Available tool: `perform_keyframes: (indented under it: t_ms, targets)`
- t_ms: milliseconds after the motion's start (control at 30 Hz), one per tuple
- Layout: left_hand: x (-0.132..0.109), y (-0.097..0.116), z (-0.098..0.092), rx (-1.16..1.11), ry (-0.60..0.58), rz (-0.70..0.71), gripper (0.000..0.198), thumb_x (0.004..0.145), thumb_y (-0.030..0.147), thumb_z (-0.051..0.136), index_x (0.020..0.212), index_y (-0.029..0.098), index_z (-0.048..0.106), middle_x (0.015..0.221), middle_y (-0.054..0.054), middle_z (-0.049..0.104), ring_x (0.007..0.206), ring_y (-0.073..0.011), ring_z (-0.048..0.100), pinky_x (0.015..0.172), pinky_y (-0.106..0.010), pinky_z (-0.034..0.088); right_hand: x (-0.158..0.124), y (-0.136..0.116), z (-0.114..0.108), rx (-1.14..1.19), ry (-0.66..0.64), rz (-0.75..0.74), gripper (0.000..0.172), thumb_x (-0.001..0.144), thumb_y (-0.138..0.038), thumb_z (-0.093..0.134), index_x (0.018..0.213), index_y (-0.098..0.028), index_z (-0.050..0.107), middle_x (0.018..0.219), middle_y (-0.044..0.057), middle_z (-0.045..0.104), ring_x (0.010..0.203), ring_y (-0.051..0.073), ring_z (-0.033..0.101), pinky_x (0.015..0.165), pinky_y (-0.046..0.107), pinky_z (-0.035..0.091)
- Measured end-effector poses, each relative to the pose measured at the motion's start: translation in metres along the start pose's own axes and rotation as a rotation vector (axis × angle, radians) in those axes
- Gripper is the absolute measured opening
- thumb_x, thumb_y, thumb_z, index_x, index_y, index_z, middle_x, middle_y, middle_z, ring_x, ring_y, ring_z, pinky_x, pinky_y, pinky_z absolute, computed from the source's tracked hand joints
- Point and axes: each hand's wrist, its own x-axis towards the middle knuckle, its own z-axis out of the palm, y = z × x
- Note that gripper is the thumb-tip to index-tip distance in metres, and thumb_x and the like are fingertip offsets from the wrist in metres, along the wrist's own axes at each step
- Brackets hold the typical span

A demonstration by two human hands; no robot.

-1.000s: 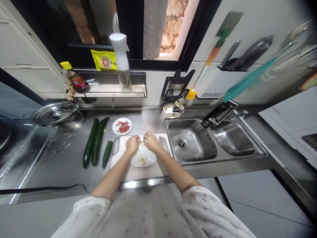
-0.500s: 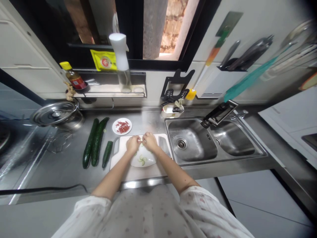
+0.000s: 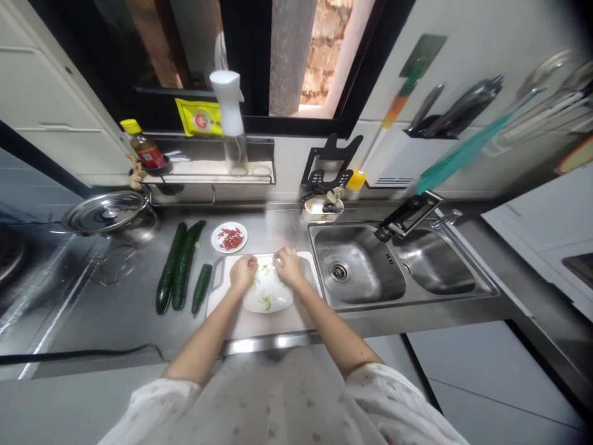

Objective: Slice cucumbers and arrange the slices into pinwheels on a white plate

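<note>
A white plate [image 3: 267,287] with rounded corners lies on the cutting board [image 3: 225,316]. Thin pale-green cucumber slices [image 3: 267,301] form small flower-like groups on the plate, near its front, sides and far edge. My left hand [image 3: 243,272] is over the plate's far left corner, its fingers curled together at the tips. Opposite it, my right hand [image 3: 288,267] is at the far right corner, also with fingers pinched. Whatever is between either hand's fingertips is too small to make out. Left of the board lie a short cut cucumber [image 3: 201,288] and two long cucumbers [image 3: 171,269].
A small white dish [image 3: 230,237] of chopped red bits stands behind the board. The double sink [image 3: 356,262] is to the right, with a utensil holder [image 3: 323,209] behind. A lidded steel pot [image 3: 113,216] stands at the back left. Bottles [image 3: 143,148] line the shelf.
My hands, together over the plate's far edge before, have moved apart to left and right. Slices at that edge now show between them. The view has shifted slightly.
</note>
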Motion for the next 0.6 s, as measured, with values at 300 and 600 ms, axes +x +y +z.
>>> perform_keyframes:
  t_ms: [300,600]
  targets:
    - [-0.013,-0.030,-0.020,-0.075,0.093,-0.057,0.020,0.080,0.031,0.057,0.091,0.021,0.069,0.085,-0.003,0.071,0.077,-0.0166,0.062,0.066,-0.023,0.039,-0.054,-0.010,-0.009,0.214,0.128,-0.013,0.016,0.087,-0.023,0.049,0.088,-0.020,0.065,0.091,0.006,0.060,0.093,0.022,0.051,0.087,0.035,0.038]
    - [0.008,-0.055,-0.039,-0.037,0.133,-0.194,0.024,0.081,0.036,0.057,0.098,0.025,0.069,0.093,-0.003,0.072,0.083,-0.0183,0.064,0.066,-0.023,0.041,-0.101,-0.023,-0.010,0.267,0.170,-0.013,0.018,0.089,-0.024,0.047,0.086,-0.020,0.064,0.088,0.006,0.063,0.088,0.021,0.054,0.082,0.034,0.041]
